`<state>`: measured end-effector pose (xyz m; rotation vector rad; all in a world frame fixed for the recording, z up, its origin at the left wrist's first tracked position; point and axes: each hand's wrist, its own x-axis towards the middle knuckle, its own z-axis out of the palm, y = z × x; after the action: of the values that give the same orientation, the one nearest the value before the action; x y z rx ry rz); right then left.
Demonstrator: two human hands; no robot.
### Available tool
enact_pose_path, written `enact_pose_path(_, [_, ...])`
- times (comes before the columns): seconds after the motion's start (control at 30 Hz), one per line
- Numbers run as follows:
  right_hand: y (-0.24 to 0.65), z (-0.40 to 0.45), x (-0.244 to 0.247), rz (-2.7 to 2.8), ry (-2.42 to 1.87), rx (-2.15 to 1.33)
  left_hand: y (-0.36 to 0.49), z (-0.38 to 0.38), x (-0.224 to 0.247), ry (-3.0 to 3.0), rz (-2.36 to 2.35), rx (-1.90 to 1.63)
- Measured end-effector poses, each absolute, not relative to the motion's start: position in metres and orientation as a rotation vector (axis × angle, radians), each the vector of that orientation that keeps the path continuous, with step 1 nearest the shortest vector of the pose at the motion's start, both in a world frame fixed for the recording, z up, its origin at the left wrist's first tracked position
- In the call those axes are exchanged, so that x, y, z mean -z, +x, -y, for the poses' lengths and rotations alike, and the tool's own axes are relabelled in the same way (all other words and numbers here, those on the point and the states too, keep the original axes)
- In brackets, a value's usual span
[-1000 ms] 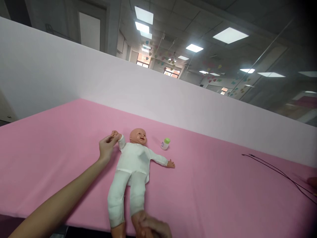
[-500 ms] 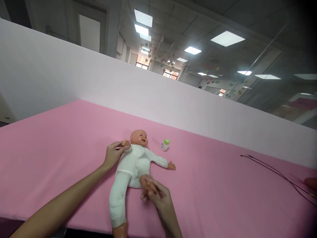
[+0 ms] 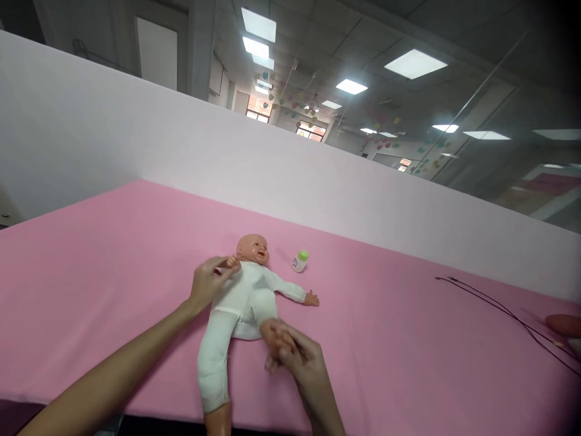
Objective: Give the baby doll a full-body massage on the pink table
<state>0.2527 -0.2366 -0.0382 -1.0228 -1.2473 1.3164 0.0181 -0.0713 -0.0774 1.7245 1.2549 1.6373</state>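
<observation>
A baby doll (image 3: 245, 290) with a white cloth body lies on its back on the pink-covered table (image 3: 372, 339), its head toward the far side. Beside its shoulder, my left hand (image 3: 209, 280) is closed on the doll's hand, pinched between thumb and fingers. My right hand (image 3: 295, 351) is wrapped round the doll's foot, and that leg is bent up over the body. The doll's other leg (image 3: 214, 363) stretches toward the near edge. Its free arm (image 3: 290, 290) lies out to the side. A small bottle with a green cap (image 3: 300, 261) stands near the doll's head.
Thin black cables (image 3: 503, 310) run across the table at the right, near a reddish rounded object (image 3: 563, 324) partly cut off by the frame. A low white wall (image 3: 281, 175) borders the table's far side, with glass above it.
My right hand has shifted slightly right with the doll's foot in it. My left hand keeps its hold on the doll's hand. The camera view has tilted a little.
</observation>
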Motion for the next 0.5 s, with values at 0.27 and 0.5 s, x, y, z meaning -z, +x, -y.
enact_pose_path(0.27, [0.237,0.193,0.048,1.155,-1.064,-1.225,0.022,0.077,0.085,1.914,-1.306,-1.531])
enact_pose_path(0.5, [0.267,0.29,0.082,1.196,-0.958,-1.506,-0.001,0.046,0.089,1.065,-1.356,-1.782])
